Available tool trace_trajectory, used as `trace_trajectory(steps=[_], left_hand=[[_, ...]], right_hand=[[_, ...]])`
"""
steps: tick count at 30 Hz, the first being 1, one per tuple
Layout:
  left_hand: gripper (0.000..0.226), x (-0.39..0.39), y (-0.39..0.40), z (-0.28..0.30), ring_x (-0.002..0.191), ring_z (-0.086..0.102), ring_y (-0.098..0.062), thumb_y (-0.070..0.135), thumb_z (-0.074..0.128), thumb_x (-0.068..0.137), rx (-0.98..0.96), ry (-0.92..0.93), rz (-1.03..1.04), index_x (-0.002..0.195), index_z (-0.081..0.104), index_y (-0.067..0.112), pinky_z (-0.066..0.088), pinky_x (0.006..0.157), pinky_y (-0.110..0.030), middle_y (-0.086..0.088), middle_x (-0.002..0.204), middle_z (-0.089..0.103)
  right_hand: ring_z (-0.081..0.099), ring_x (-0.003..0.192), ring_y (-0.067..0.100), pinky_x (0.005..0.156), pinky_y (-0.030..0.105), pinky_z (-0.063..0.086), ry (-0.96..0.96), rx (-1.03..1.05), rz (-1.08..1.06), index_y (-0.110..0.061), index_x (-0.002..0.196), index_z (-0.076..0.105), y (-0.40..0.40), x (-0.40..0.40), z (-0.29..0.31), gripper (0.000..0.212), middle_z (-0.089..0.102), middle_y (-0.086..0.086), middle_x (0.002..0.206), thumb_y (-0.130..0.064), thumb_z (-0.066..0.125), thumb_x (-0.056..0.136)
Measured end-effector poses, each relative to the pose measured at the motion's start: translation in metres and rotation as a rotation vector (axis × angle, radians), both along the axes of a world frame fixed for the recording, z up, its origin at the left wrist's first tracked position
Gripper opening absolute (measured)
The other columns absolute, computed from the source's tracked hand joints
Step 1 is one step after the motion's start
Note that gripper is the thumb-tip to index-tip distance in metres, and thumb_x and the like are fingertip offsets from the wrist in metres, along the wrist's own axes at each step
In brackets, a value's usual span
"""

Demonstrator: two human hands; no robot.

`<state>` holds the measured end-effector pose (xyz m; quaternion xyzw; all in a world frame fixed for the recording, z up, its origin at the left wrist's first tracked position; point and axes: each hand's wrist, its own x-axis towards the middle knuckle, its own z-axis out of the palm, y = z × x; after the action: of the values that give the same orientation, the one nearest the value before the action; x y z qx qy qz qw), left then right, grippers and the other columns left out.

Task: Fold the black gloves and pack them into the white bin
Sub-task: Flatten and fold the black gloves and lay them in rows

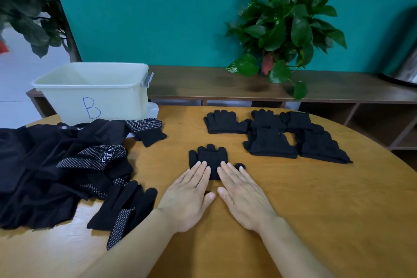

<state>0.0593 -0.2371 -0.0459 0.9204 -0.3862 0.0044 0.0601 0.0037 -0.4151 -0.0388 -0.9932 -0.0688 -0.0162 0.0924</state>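
— What's under you, from the head view?

— A round wooden counter (pixel 293 205), tan and a bit glossy. Behind it runs a low dark wooden shelf (pixel 203 81) against a teal wall (pixel 158 7), with a leafy potted plant (pixel 286 27) standing on the shelf. Another plant (pixel 27 7) hangs in at the far left.

— And the bin?

— The white bin (pixel 94 92) sits at the counter's back left, a blue "B" on its front. What I can see of its inside shows only bare wall; the bottom is hidden.

— Where are the gloves?

— One black glove (pixel 208 157) lies in the middle, fingers pointing away. My left hand (pixel 189 198) and right hand (pixel 243 196) lie flat on its near end, side by side, fingers straight. Neither grip is clenched; both just press.

— The rest?

— Folded gloves (pixel 273 133) lie grouped at the back right, touching one another. A loose heap of unfolded gloves (pixel 67 169), some with white dots, covers the left side just before the bin.
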Motion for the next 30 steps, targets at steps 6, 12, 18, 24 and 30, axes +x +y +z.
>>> trace_trajectory(steps=[6,12,18,24,30], left_hand=[[0.079,0.034,-0.01,-0.005,0.144,-0.027,-0.006,0.062,-0.013,0.087,-0.035,-0.003,-0.013,0.153,-0.013,0.018,-0.02,0.114,-0.022,0.005,0.16,-0.02],[0.084,0.048,-0.013,-0.012,0.145,-0.024,-0.006,0.065,-0.023,0.087,-0.089,-0.043,-0.029,0.154,-0.008,0.016,-0.014,0.117,-0.027,0.003,0.16,-0.016],[0.062,0.038,-0.01,-0.011,0.147,0.022,-0.018,0.048,0.015,0.107,-0.099,-0.214,0.051,0.151,0.03,0.007,0.015,0.115,-0.033,-0.008,0.157,0.03],[0.06,-0.003,0.012,0.004,0.144,0.031,-0.018,0.044,0.018,0.107,-0.13,-0.214,0.061,0.147,0.037,0.004,0.024,0.119,-0.033,-0.009,0.152,0.039],[0.06,-0.053,0.09,0.02,0.149,0.001,-0.003,0.05,0.011,0.105,-0.334,-0.135,0.084,0.154,0.011,0.016,0.0,0.12,-0.021,0.006,0.161,0.01]], right_hand=[[-0.011,0.146,-0.001,0.117,0.023,-0.015,-0.036,0.007,-0.03,-0.022,0.155,0.002,-0.009,0.031,-0.002,0.06,-0.004,-0.009,0.162,-0.046,0.006,0.1],[-0.015,0.145,0.0,0.116,0.026,-0.014,-0.099,-0.004,-0.02,-0.021,0.154,-0.002,-0.01,0.042,-0.009,0.068,-0.008,-0.008,0.161,-0.054,-0.006,0.094],[0.018,0.146,0.013,0.115,0.029,0.003,-0.239,-0.064,-0.098,-0.013,0.151,0.027,-0.008,0.037,-0.016,0.058,0.026,0.004,0.157,-0.045,0.013,0.104],[0.043,0.136,0.018,0.112,0.032,0.018,-0.222,-0.169,-0.162,-0.006,0.14,0.048,0.006,0.012,-0.009,0.067,0.048,0.009,0.145,-0.045,0.006,0.105],[0.047,0.133,0.018,0.113,0.029,0.012,-0.215,-0.181,-0.135,-0.005,0.137,0.052,0.037,-0.026,-0.002,0.067,0.052,0.01,0.142,-0.044,0.008,0.104]])
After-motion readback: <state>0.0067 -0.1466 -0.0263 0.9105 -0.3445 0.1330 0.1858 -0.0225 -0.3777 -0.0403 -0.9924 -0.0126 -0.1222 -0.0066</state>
